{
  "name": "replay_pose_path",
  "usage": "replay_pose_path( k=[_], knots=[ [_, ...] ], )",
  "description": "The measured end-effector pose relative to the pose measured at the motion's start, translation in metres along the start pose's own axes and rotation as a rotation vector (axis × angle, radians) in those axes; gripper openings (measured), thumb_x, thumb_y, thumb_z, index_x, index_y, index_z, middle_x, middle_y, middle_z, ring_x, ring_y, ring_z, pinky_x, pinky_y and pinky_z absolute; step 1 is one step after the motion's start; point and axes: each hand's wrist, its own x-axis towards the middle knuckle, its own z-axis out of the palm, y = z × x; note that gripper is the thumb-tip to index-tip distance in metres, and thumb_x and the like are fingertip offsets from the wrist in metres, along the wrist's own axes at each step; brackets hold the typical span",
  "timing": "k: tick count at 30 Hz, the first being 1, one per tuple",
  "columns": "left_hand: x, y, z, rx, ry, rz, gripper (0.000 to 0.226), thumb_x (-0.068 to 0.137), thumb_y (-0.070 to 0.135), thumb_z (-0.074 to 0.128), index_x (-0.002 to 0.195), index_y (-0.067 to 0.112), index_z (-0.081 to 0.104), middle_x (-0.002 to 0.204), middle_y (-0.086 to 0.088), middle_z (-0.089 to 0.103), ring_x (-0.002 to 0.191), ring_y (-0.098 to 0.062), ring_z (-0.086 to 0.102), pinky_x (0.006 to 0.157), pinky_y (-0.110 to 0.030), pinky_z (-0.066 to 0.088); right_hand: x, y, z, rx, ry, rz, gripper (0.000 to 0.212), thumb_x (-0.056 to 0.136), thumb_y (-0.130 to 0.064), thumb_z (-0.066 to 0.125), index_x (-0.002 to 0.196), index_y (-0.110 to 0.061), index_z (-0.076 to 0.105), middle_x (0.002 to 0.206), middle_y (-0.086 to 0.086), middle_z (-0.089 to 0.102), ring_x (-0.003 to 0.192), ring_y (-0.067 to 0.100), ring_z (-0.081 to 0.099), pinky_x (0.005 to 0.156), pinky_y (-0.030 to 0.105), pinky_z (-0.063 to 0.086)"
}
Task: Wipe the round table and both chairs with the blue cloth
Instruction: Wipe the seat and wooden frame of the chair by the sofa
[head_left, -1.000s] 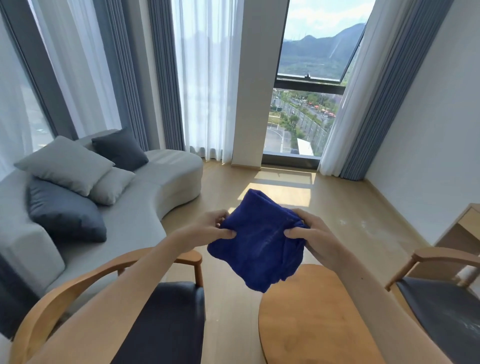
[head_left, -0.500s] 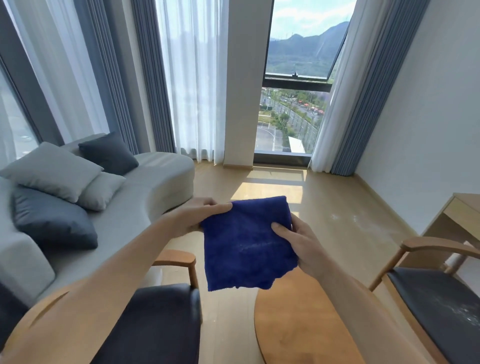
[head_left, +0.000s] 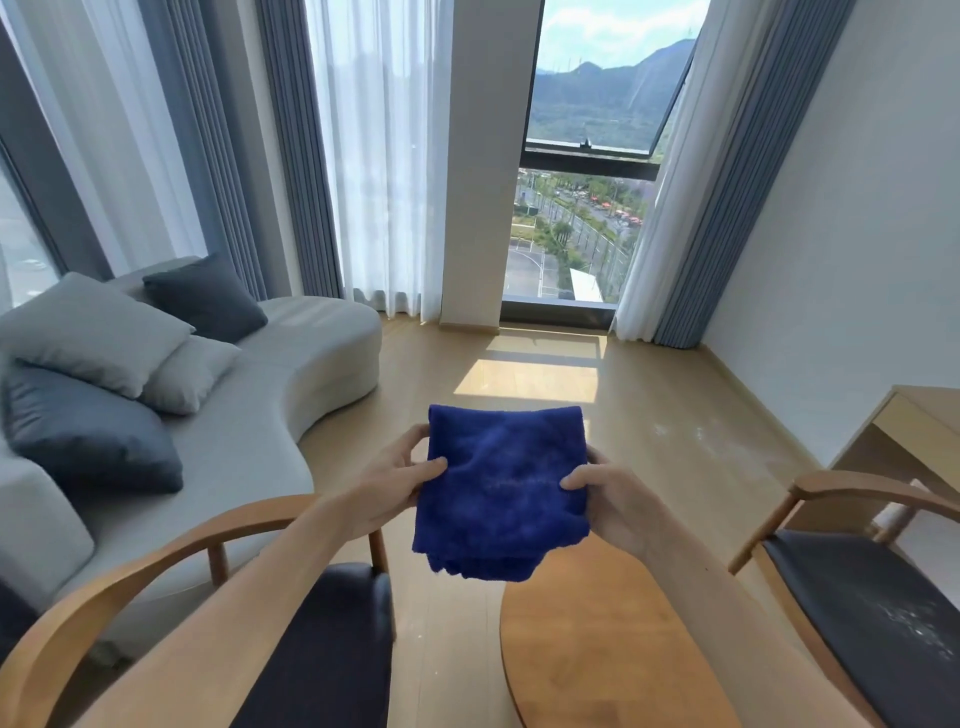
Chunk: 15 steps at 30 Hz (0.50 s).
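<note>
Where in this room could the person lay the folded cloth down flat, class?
The round table below the blue cloth shows bare wood. The left chair seat is partly under the left forearm; the right chair seat is bare but speckled white. The sofa's left end is crowded with cushions.

1. No text, label, brand, number or sign can be read anywhere in my view.
2. The blue cloth that I hold up carries a faint line of stitching across its middle; whether it forms letters I cannot tell.
</note>
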Motion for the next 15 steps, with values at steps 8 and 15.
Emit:
replay_pose_path(
  k=[8,15],
  knots=[
    [0.003,-0.002,0.001,0.073,0.067,-0.062,0.028,0.096,0.033,0.055,0.121,0.044,0.049,0.119,-0.004,0.063,0.096,-0.023,0.07,0.073,-0.045,0.059,0.003,0.003,-0.021,-0.367,0.163,0.076,0.032,0.09,-0.001,0.056,0.116,-0.021,0.052,0.092,0.009,0.071,0.072,0.025,0.071,0.06,0.034,0.056],
    [0.008,0.007,-0.001,-0.071,-0.151,-0.014,0.077,0.07,0.004,0.079,0.133,0.032,0.043,0.127,-0.012,0.059,0.111,-0.035,0.062,0.081,-0.045,0.056,-0.002,-0.011,-0.031,-0.37,0.121,-0.016,0.047,0.085,0.001,0.06,0.118,-0.031,0.054,0.103,0.013,0.072,0.088,0.033,0.071,0.068,0.04,0.057]
  ],
)
